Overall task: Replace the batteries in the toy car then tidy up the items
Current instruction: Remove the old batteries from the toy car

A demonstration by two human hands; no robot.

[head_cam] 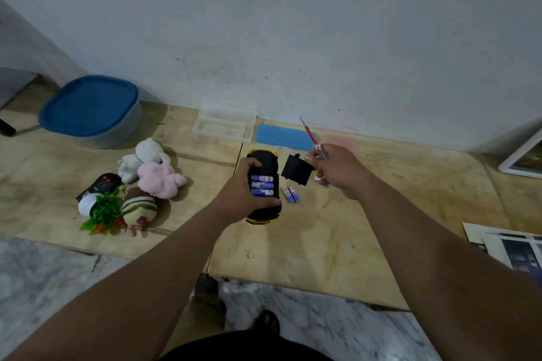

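Note:
The yellow and black toy car [265,164] lies upside down on the wooden table, its battery bay open with three blue batteries [262,185] side by side inside. My left hand [245,189] grips the car from the left. My right hand [337,168] holds the black battery cover [296,170] between thumb and fingers, and the red screwdriver [311,135] sticks up out of the same hand. Two loose blue batteries [291,194] lie on the table just right of the car.
A clear open plastic case [224,122] and a blue pad [281,135] sit by the wall. Plush toys [152,168], a plastic plant [102,214] and a black remote [101,184] lie left. A blue-lidded tub [91,110] stands far left. Pictures [507,243] lie at right.

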